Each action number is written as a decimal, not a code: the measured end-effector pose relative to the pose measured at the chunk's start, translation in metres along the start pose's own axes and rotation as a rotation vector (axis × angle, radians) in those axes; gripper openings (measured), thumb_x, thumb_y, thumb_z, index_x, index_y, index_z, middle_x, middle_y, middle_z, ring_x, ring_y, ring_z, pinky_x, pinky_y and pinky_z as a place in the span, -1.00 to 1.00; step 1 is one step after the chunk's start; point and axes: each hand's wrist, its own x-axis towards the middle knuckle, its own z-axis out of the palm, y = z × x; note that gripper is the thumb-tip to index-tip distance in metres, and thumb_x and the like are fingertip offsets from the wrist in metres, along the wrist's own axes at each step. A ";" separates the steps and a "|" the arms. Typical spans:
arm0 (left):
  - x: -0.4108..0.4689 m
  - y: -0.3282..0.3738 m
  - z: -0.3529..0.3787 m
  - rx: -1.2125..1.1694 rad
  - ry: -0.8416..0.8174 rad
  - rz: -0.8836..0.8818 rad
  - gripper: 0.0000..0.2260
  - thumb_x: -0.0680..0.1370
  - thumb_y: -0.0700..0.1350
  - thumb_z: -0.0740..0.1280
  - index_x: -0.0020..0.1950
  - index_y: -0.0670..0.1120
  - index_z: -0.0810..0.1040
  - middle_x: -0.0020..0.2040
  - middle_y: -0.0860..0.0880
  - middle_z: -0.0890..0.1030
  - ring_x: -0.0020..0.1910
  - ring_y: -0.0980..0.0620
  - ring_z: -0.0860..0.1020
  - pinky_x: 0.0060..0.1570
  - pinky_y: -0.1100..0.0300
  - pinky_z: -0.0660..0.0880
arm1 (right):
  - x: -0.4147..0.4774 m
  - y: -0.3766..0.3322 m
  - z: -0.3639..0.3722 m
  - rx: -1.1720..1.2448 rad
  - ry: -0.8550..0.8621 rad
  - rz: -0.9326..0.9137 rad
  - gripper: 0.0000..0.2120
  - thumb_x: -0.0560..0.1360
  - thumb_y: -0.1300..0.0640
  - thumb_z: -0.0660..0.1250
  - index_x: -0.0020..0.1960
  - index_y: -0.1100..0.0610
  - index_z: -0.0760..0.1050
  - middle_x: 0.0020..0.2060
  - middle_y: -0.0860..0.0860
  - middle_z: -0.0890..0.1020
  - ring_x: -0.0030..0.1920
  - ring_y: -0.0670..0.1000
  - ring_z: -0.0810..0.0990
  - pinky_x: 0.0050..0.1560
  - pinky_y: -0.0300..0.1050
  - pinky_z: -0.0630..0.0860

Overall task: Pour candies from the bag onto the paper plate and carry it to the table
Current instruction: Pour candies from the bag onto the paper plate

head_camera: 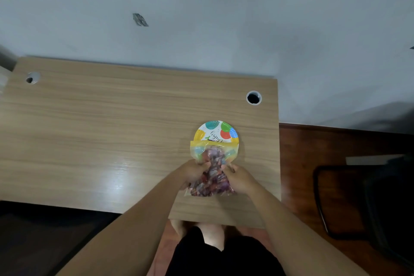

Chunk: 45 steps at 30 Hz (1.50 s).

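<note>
A clear zip bag of candies (212, 172) with a yellow top strip lies on the wooden desk (100, 136), its mouth end over the near half of the paper plate (216, 131). The plate is white with coloured dots and lettering, and its far half shows no candies. My left hand (191, 171) grips the bag's left side and my right hand (238, 177) grips its right side, both at mid-bag. The wrapped candies inside look red and purple.
The desk has two round cable holes, one at the far left (33, 78) and one at the far right (253, 97). A grey wall runs behind. A dark chair (369, 204) stands on the brown floor to the right. The desk's right edge is close to the plate.
</note>
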 end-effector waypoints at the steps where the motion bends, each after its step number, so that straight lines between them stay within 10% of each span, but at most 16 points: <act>1: 0.001 -0.001 0.001 -0.020 -0.008 0.002 -0.57 0.73 0.09 0.32 0.48 -0.15 0.60 0.39 -0.19 0.67 0.39 -0.16 0.64 0.47 -0.10 0.54 | 0.001 0.001 0.000 0.015 -0.001 0.000 -0.52 0.73 -0.14 0.20 0.51 0.10 0.52 0.31 0.13 0.71 0.33 0.14 0.67 0.41 0.00 0.54; 7: 0.002 -0.005 0.006 -0.058 0.027 0.035 -0.60 0.72 0.05 0.33 0.46 -0.16 0.62 0.33 -0.21 0.71 0.35 -0.20 0.67 0.44 -0.19 0.57 | 0.002 0.007 0.000 0.084 0.024 -0.040 -0.58 0.74 -0.05 0.24 0.52 0.10 0.53 0.36 0.01 0.67 0.38 0.04 0.63 0.40 -0.10 0.50; 11: -0.002 -0.004 0.007 -0.039 0.040 0.048 -0.62 0.69 0.06 0.36 0.43 -0.11 0.65 0.31 -0.17 0.73 0.32 -0.16 0.69 0.43 -0.17 0.58 | -0.001 0.011 -0.001 0.080 0.072 -0.051 -0.81 0.74 -0.05 0.24 0.25 -0.07 0.59 -0.10 -0.17 0.61 -0.04 -0.07 0.55 0.00 -0.18 0.43; 18: -0.007 0.000 0.008 0.011 0.079 0.011 -0.61 0.67 0.12 0.37 0.37 -0.09 0.69 0.30 -0.14 0.73 0.34 -0.17 0.66 0.44 -0.20 0.56 | -0.006 0.007 -0.005 0.057 0.116 -0.048 -0.71 0.71 -0.08 0.28 -0.11 0.05 0.54 -0.30 -0.10 0.56 -0.30 -0.08 0.49 -0.25 -0.18 0.40; 32: -0.026 0.007 0.013 -0.054 0.091 -0.016 -0.58 0.66 0.15 0.40 0.44 -0.04 0.65 0.35 -0.09 0.70 0.29 -0.17 0.63 0.17 -0.13 0.57 | -0.019 0.009 -0.008 0.066 0.120 -0.114 -0.58 0.71 -0.03 0.29 0.15 0.37 0.55 -0.22 0.14 0.55 -0.23 0.06 0.49 -0.14 -0.06 0.41; 45: -0.038 0.009 0.013 -0.085 0.069 -0.019 -0.63 0.68 0.10 0.38 0.29 -0.16 0.69 0.29 -0.22 0.73 0.37 -0.28 0.64 0.24 -0.08 0.55 | -0.028 0.010 -0.013 0.111 0.110 -0.148 -0.74 0.71 -0.01 0.29 -0.12 0.04 0.55 -0.19 0.22 0.71 -0.24 0.08 0.57 -0.11 -0.03 0.46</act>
